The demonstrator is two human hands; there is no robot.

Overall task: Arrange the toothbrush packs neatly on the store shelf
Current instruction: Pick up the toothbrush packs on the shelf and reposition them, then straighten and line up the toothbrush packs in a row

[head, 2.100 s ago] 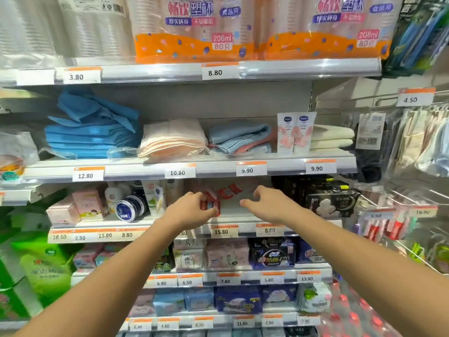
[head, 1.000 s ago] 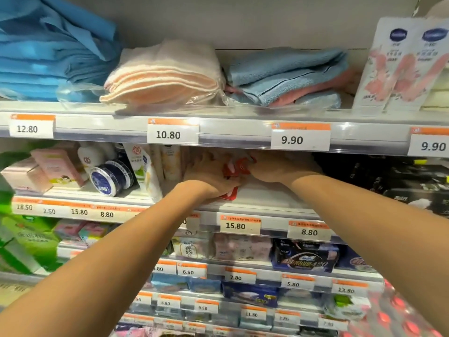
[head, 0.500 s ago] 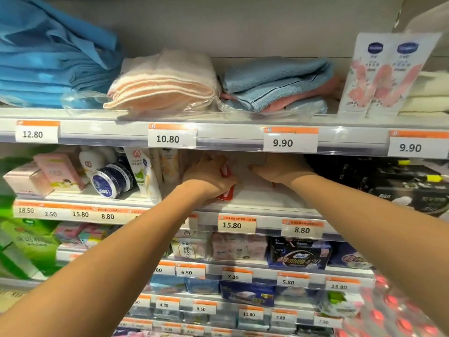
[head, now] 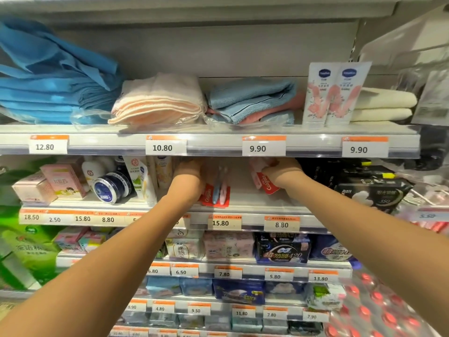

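Both my hands reach into the second shelf [head: 243, 210], under the 9.90 price rail. My left hand [head: 188, 180] grips the left edge of a red-based toothbrush pack [head: 217, 190] that stands upright with a blue and a pink brush showing. My right hand [head: 281, 172] holds a second red-and-white toothbrush pack [head: 263, 182], tilted with its printed red base toward me. The two packs are apart, with bare white shelf between them. My fingertips are hidden behind the packs and the rail above.
Tubes, a round blue tin [head: 110, 188] and pink boxes [head: 52, 183] stand left of my left hand. Black packs [head: 371, 190] fill the shelf to the right. Folded towels [head: 158, 100] lie on the shelf above; pad packets fill the shelves below.
My hands have drawn apart, each with its own pack. The right hand moved right with the tilted pack. The left pack now stands upright with its brushes showing. The camera moved closer.
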